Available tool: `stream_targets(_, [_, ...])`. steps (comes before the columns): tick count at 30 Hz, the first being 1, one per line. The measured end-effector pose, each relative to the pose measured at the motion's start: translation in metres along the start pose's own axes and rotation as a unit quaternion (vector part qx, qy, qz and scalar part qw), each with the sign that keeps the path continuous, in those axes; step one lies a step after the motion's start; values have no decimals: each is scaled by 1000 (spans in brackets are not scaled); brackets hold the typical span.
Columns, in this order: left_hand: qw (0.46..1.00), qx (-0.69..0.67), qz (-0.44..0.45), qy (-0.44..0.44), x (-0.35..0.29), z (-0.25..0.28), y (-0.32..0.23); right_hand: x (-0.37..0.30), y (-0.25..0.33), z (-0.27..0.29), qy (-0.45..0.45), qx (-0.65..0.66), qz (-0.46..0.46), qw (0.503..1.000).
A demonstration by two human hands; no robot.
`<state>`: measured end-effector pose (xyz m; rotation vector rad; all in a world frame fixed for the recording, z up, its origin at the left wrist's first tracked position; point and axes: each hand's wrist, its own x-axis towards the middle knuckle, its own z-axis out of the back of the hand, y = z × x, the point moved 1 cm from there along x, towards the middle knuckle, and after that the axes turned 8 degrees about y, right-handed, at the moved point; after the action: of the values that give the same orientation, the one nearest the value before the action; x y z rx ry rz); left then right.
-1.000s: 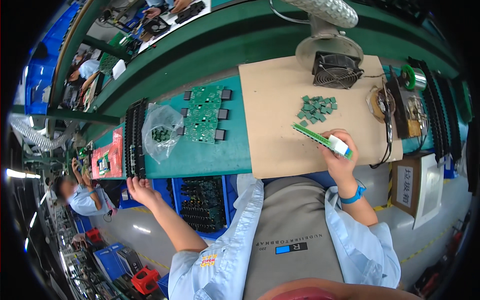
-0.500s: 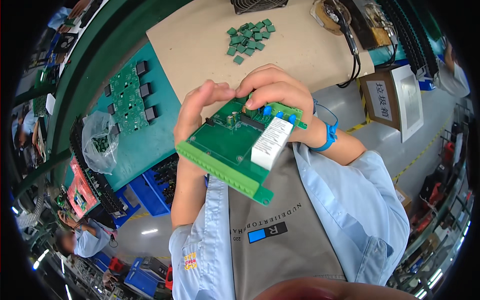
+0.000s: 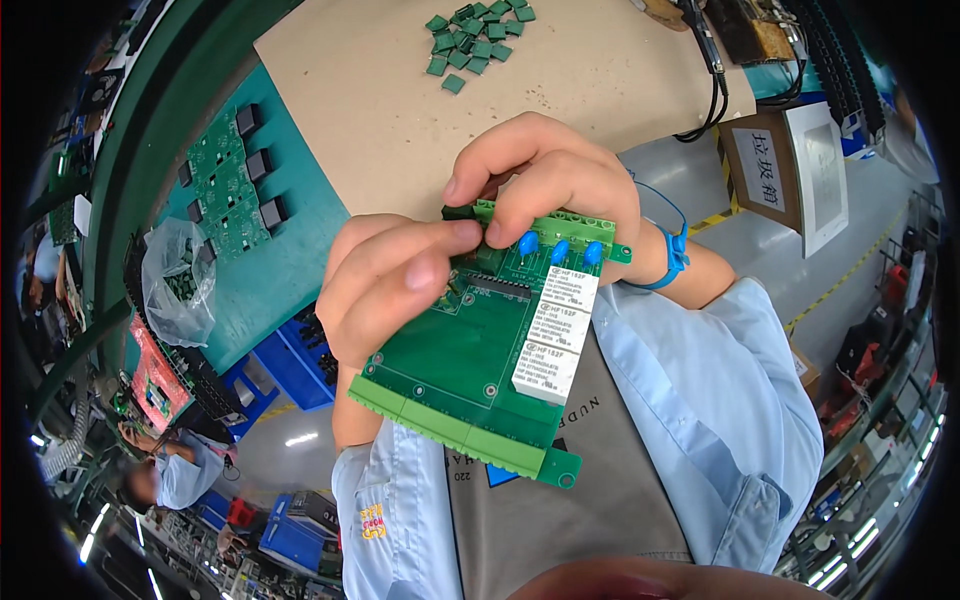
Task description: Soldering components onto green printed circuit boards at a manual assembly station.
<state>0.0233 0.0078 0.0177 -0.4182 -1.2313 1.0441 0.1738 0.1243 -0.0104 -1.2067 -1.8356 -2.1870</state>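
Between my two hands is a green circuit board point(image 3: 440, 345), tilted with its component face up. It carries white relays point(image 3: 556, 335), blue disc parts point(image 3: 559, 251), and light green terminal strips point(image 3: 450, 425) along two opposite edges. My left hand point(image 3: 385, 285) is closed on the board's left side, its fingers bent over the face. My right hand point(image 3: 565, 175) grips the far edge, thumb and fingertips close to the left fingertips. Beside those fingertips a small dark green part point(image 3: 458, 213) shows at the edge; the fingers hide most of it. A blue wrist strap point(image 3: 670, 265) circles my right wrist.
Small green square parts point(image 3: 478, 42) lie loose on a tan sheet point(image 3: 370, 100). Soldering iron cables point(image 3: 715, 100) hang at its right, above a cardboard box point(image 3: 765, 180). On the green mat point(image 3: 300, 200) are more circuit boards point(image 3: 222, 190) and a clear bag point(image 3: 180, 280). Another person point(image 3: 180, 475) works lower left.
The board has come nearer and lower, and its face shows more fully. My left fingers have moved from behind its edge onto its face. The view has shifted a little.
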Motion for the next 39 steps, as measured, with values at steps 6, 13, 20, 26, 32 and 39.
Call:
stream_targets(6, [1000, -7, -1, 3, -4, -4, -11, -4, 5, 1, 39, 39, -16, 998])
stream_targets(13, [998, 5, 26, 52, -4, -1, -15, -8, -2, -2, 32, 116, -53, 991])
stream_targets(20, [993, 44, 77, 77, -5, 5, -8, -12, -6, 1, 35, 160, -135, 977])
stream_targets(26, [978, -121, 168, -33, -15, 1, 20, -18, -8, 1, -47, 154, -232, 959])
stream_targets(32, [876, -365, 287, -131, -19, 1, 27, -17, -11, 1, -122, 295, -242, 916])
stream_targets(39, [886, -343, 295, -100, -15, 1, 25, -16, -13, 1, -107, 296, -241, 918])
